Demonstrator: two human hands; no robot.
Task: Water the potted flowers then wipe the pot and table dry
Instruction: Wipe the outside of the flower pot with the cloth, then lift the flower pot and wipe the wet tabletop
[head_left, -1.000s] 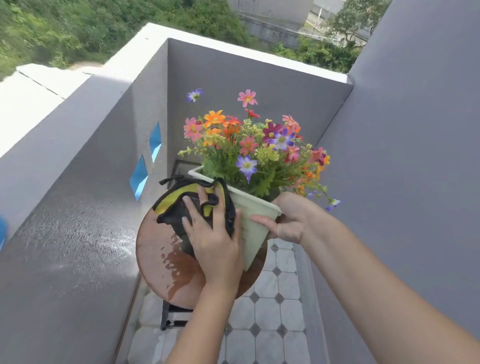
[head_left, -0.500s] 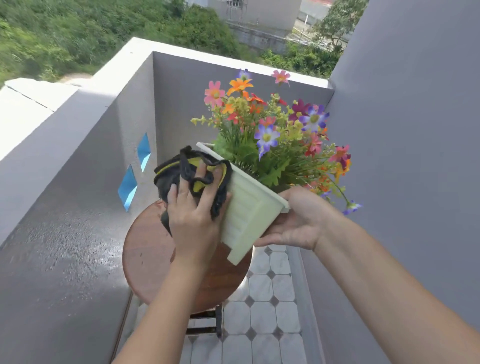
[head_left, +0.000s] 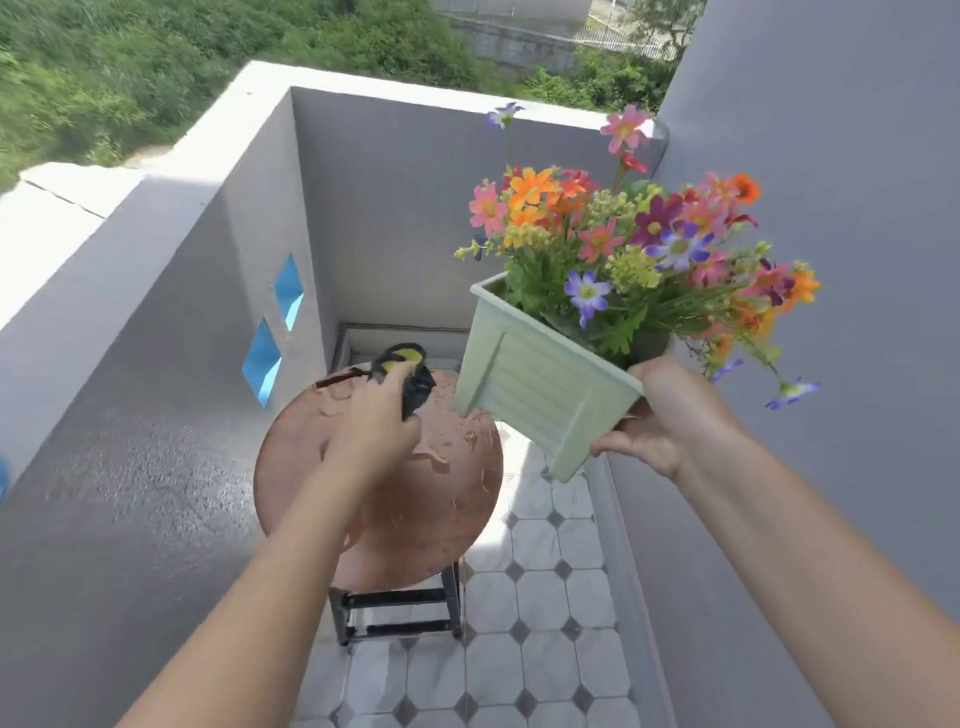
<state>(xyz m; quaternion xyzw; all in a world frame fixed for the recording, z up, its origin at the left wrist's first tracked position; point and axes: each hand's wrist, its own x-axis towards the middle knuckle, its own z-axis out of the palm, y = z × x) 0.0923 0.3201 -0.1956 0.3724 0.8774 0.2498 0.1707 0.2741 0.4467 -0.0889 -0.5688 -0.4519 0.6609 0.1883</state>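
Lifted higher and swung off to the right since the earlier frame, the pale green pot (head_left: 540, 384) now hangs clear of the table, and the cloth has left its side and dropped to the tabletop. The pot is square, slatted plastic, tilted with its near lower corner pointing down, and is packed with flowers (head_left: 623, 244) in pink, orange, purple and yellow. The right hand (head_left: 670, 415) grips it at its lower right edge, fingers curled under the base, probably to keep it out of the way while the surface where it stood is dried. The left hand (head_left: 374, 421) is closed round a bunched black-and-yellow cloth (head_left: 410, 379), holding it down on the far part of the round reddish table (head_left: 441, 499), whose top carries beads and patches of water. Grey walls (head_left: 156, 415) close in on both sides, with a tiled floor (head_left: 540, 597) below.
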